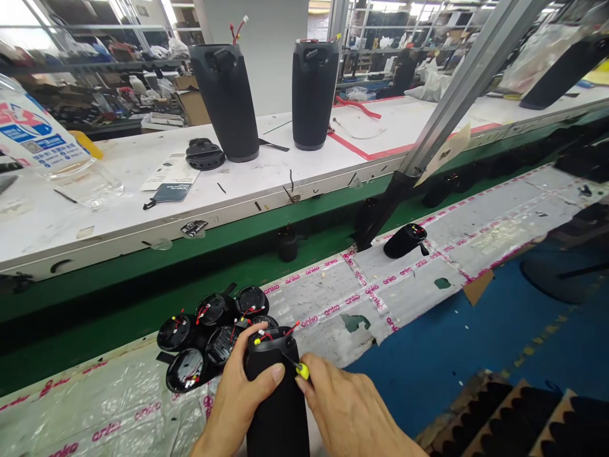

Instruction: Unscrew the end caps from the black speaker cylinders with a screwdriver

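Two-handed work on a black cylinder at a taped bench.

From left to right: black round units (pixel 221 344) are lying clustered on the plastic-covered bench (pixel 304 304); the left hand (pixel 247 387) is curling around the top of the black cylinder (pixel 277 406), which is standing before the person; the right hand (pixel 342 397) is closing on a yellow-ended tool (pixel 303 370), its shaft reaching the cylinder's rim.

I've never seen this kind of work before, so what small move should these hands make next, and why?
Probably a gentle push of the yellow-handled tool by the right hand, with the left hand bracing the black cylinder: the tool's thin shaft points at the cylinder's upper edge, and the left thumb lies close by.
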`<state>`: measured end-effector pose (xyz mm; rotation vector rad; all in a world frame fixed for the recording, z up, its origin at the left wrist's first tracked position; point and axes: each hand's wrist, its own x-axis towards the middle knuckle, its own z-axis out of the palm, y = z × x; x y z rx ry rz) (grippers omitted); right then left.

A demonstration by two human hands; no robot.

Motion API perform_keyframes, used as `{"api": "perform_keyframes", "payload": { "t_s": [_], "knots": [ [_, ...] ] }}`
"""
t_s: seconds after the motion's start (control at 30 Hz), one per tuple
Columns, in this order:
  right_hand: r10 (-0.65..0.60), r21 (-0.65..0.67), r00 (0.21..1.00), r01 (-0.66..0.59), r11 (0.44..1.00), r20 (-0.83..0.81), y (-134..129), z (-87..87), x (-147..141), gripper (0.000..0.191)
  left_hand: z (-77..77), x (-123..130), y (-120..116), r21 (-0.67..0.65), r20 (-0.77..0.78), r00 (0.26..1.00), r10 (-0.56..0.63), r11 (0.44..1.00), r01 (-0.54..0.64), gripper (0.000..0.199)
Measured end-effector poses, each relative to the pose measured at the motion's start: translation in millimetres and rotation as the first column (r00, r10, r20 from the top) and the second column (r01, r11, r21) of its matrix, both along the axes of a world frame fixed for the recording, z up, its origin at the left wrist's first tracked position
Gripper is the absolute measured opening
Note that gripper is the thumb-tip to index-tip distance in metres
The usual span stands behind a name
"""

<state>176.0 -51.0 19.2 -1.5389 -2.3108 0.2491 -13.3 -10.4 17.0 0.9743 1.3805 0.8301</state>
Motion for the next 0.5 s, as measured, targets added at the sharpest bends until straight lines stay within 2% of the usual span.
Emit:
{"api": "perform_keyframes", "payload": {
  "t_s": [0.2,0.33,0.5],
  "knots": [
    [0.017,-0.05,0.999,-0.015,0.999,0.039,-1.0,-1.4,0.7,0.026,7.4,5.1,-0.3,0.033,-0.077,0.996,0.045,0.999,-0.042,0.071],
    [-0.012,-0.068,0.995,0.019,0.997,0.094,-3.9,-7.1,-4.5,0.013,11.2,7.9,-1.3,0.042,-0.119,0.992,0.051,0.998,-0.047,0.071],
    [-0.039,-0.106,0.984,0.058,0.993,0.174,-6.0,-12.4,-13.3,0.007,17.0,12.0,-3.2,0.069,-0.237,0.969,0.072,0.996,-0.057,0.067]
  ]
}}
